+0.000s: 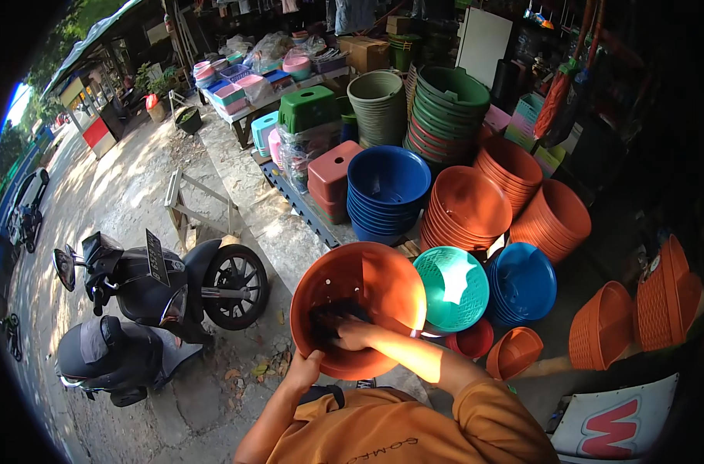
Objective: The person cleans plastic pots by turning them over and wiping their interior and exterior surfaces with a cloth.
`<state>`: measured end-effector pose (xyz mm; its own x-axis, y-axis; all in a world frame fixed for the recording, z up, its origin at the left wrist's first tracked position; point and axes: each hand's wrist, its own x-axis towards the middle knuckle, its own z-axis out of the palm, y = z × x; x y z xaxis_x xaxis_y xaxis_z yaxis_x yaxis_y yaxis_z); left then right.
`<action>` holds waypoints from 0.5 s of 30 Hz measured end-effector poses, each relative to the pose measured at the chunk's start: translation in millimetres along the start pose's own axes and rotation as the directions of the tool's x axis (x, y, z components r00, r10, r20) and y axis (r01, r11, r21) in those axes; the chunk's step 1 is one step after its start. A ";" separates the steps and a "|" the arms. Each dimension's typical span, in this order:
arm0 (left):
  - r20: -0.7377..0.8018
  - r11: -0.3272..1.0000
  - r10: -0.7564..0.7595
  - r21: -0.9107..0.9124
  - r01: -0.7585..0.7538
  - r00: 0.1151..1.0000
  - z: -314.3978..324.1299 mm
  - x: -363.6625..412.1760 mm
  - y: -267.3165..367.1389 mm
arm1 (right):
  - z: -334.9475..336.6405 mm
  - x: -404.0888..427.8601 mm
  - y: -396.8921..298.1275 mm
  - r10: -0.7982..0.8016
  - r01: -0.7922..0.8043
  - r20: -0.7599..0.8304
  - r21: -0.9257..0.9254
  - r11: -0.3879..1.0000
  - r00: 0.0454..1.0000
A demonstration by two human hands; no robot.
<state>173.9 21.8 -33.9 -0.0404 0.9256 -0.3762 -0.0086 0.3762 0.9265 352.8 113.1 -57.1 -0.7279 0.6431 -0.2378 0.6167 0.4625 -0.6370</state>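
In front of my body is a large orange plastic pot (381,272), tilted so that I look into it. Small holes show in its inner surface. My left hand (305,368) grips its near-left rim, with the thumb over the edge. Reaching inside, my right hand (352,333) holds a dark cloth (324,332) against the inside of the pot; the cloth partly hides the fingers. A teal plastic basin (427,272) stands just right of the pot, partly in bright sun.
Stacked blue pots (387,174), orange pots (471,200) and green tubs (448,110) rise beyond. More blue pots (523,284) and a small red pot (474,339) sit to the right. Leftward, a motor scooter (149,278) is parked near a wooden stand (184,200).
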 end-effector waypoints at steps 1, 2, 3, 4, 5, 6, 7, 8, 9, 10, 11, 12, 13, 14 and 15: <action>-0.004 1.000 -0.005 0.001 0.005 1.000 -2.4 1.9 -0.8 | 2.0 -2.6 9.1 -0.002 0.002 0.004 0.004 1.000 1.000; 0.019 0.999 -0.034 -0.032 0.034 0.999 -7.2 5.7 -3.4 | 4.4 -6.1 24.0 0.096 -0.083 0.200 -0.075 0.994 0.975; 0.040 0.996 -0.059 -0.066 0.062 0.997 -10.9 11.2 -5.3 | 2.7 -11.3 35.1 0.201 -0.145 0.378 -0.171 0.975 0.904; 0.047 0.983 -0.092 -0.158 0.098 0.995 -12.7 12.6 -10.1 | -8.8 -16.8 37.8 0.308 -0.131 0.364 -0.437 0.890 0.879; 0.034 0.982 -0.097 -0.162 0.101 0.995 -11.1 12.3 -15.6 | -24.6 -20.2 43.0 0.405 -0.101 0.318 -0.668 0.737 0.857; 0.054 0.993 -0.092 -0.064 0.095 0.994 -6.1 10.2 -14.4 | -32.2 -24.9 55.3 0.345 -0.053 0.171 -0.831 0.554 0.923; 0.075 0.996 -0.089 0.034 0.087 0.993 -1.1 9.0 -13.4 | -38.7 -27.3 68.3 0.241 -0.042 0.042 -0.942 0.332 0.970; 0.082 0.991 -0.109 0.092 0.101 0.991 3.0 9.8 -15.6 | -44.5 -25.1 76.5 0.151 -0.079 -0.023 -0.922 0.378 0.988; 0.082 0.990 -0.115 0.093 0.108 0.990 9.8 8.8 -8.1 | -49.4 -24.2 87.4 0.070 -0.117 -0.096 -0.897 0.427 0.993; 0.100 0.990 -0.131 0.067 0.124 0.986 16.0 7.6 1.2 | -53.3 -24.8 97.7 0.037 -0.086 -0.078 -0.842 0.533 0.996; 0.116 0.990 -0.142 0.038 0.138 0.983 20.0 9.1 6.8 | -51.6 -27.5 101.3 0.038 -0.084 -0.075 -0.842 0.534 0.996; 0.114 0.994 -0.101 -0.039 0.106 0.988 15.3 17.6 -8.2 | -48.6 -29.4 101.3 0.080 -0.137 -0.113 -0.870 0.474 0.990; 0.101 0.993 -0.106 -0.046 0.111 0.989 17.0 16.4 0.0 | -50.8 -29.0 89.1 0.114 -0.181 -0.146 -0.893 0.413 0.983; 0.077 0.995 -0.090 -0.046 0.094 0.993 19.9 17.2 9.7 | -47.8 -37.7 74.3 0.229 -0.148 -0.059 -0.906 0.396 0.972; 0.074 0.997 -0.071 -0.037 0.074 0.995 25.3 16.9 18.5 | -26.5 -38.7 78.6 0.345 -0.296 -0.103 -0.765 0.572 0.933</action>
<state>198.3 45.5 -23.3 0.0348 0.8968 -0.4410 -0.0481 0.4422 0.8956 437.4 140.8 -78.5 -0.4356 0.8223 -0.3663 0.7971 0.5414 0.2675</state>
